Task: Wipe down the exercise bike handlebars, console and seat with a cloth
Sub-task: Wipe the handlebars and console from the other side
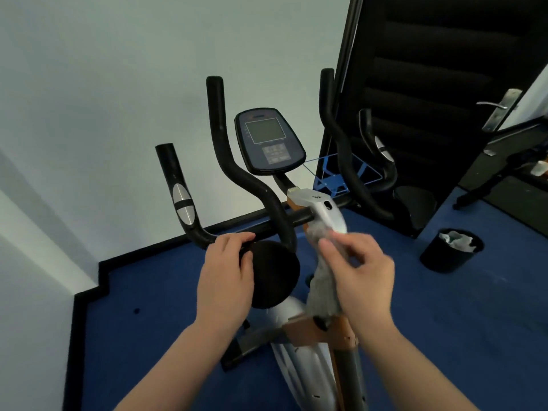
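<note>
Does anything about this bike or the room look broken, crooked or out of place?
Nothing looks broken or spilled. The console tilts toward the rider, which seems normal. The right hand holds a grey cloth against the stem; its blur suggests motion.

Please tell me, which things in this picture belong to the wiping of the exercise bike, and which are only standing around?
For the job:
- grey cloth, held by the right hand
- handlebars, left hand resting on the bar
- console
- silver stem cover

Only around:
- black waste bin with crumpled paper
- black door
- door handle
- blue rack
</note>
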{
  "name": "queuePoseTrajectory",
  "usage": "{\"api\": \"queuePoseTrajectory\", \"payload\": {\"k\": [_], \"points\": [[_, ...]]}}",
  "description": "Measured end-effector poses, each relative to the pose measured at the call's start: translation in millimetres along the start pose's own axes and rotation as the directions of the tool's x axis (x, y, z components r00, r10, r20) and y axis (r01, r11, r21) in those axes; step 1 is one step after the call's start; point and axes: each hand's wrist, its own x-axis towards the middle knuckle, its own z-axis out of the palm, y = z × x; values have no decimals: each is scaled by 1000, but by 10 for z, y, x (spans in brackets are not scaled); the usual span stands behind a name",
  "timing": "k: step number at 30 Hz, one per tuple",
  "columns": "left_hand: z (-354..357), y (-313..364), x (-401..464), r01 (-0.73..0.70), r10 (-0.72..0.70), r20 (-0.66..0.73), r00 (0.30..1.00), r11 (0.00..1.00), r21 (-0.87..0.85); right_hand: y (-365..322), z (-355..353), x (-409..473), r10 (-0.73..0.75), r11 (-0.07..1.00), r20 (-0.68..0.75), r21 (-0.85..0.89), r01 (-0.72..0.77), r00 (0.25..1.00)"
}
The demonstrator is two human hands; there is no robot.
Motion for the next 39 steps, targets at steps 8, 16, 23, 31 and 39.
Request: {"api": "queuePoseTrajectory", "payload": {"k": [8,16,23,31,39], "points": [[-36,125,458,-4,10,-32,999,982,189,297,397,229,-66,990,308,-102,102,949],[50,-31,529,-34,-32,182,983,938,346,303,638,593,-307,921,306,-142,363,901],[2,-18,556,-114,21,259,966,930,349,361,536,441,-254,940,248,-164,299,935],[-34,-34,702,-250,75,389,918,871,422,140,938,896,-244,922,325,-214,322,914],[-21,-49,684,-162,30,362,932,925,343,243,825,879,-225,939,351,-171,299,909]]}}
